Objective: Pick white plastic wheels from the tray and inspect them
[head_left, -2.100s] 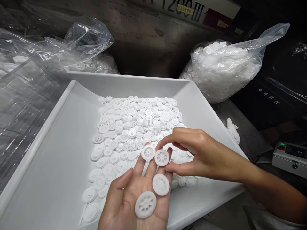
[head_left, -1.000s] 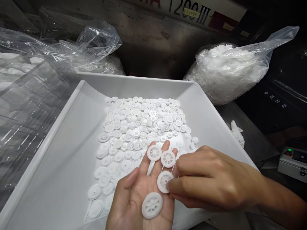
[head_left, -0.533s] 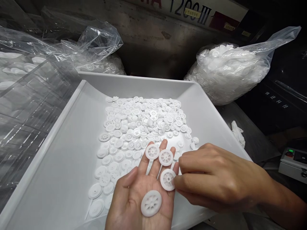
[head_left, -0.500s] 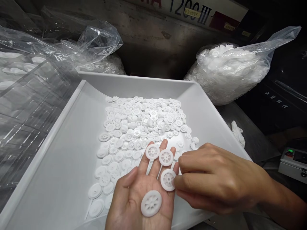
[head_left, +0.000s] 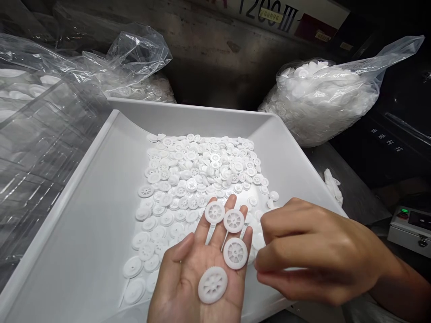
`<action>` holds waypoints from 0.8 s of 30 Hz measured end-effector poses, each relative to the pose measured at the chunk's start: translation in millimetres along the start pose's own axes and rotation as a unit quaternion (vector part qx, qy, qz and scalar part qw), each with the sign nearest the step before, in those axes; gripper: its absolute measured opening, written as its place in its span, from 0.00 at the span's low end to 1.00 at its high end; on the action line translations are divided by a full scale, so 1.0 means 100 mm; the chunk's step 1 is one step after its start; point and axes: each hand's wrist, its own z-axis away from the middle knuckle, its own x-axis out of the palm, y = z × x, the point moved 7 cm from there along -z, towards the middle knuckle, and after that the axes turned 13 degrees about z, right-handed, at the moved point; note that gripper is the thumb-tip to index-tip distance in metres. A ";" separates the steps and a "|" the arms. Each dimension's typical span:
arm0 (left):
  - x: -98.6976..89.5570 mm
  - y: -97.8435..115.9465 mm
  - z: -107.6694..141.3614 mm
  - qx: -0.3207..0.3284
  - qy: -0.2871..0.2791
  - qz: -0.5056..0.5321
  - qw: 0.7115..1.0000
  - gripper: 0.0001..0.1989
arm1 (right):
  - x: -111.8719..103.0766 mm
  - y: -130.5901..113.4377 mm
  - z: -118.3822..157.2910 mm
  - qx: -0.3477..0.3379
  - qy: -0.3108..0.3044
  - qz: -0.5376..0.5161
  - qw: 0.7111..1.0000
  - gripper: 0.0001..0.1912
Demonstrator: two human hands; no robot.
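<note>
My left hand (head_left: 208, 273) is palm up with its fingers stretched out. It holds several white plastic gears: one large spoked gear (head_left: 213, 285) rests on the palm, and smaller ones, such as this spoked gear (head_left: 235, 253), lie along the fingers. Just to the right, apart from these gears, is my right hand (head_left: 306, 251), its fingers curled and pressed together. Whether anything is in its fingertips is hidden from me. Below both hands, a pile of similar white gears (head_left: 191, 185) covers the floor of a white tray (head_left: 81, 193).
A clear bag full of white parts (head_left: 330, 103) stands behind the tray on the right. More clear plastic bags (head_left: 138, 54) and a transparent ribbed tray (head_left: 50, 148) are at left. A small grey control box (head_left: 409, 237) with a green light sits far right.
My right hand has moved a little to the right, away from the gear on my left fingers that it was touching. The left hand stays almost still.
</note>
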 end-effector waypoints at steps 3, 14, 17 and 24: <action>-0.01 0.00 -0.02 -0.006 -0.019 0.004 1.000 0.28 | 0.02 -0.06 -0.02 -0.032 -0.009 -0.007 0.999 0.09; 0.02 -0.01 -0.02 0.001 -0.051 0.011 0.999 0.28 | 0.04 -0.12 0.03 -0.053 0.007 -0.011 0.998 0.16; 0.04 -0.01 -0.01 0.009 -0.039 0.007 0.999 0.27 | 0.04 -0.11 0.01 -0.048 0.002 -0.004 0.999 0.15; 0.03 0.00 0.00 0.000 -0.034 0.001 0.999 0.28 | 0.04 -0.10 0.01 -0.043 -0.001 0.007 0.999 0.17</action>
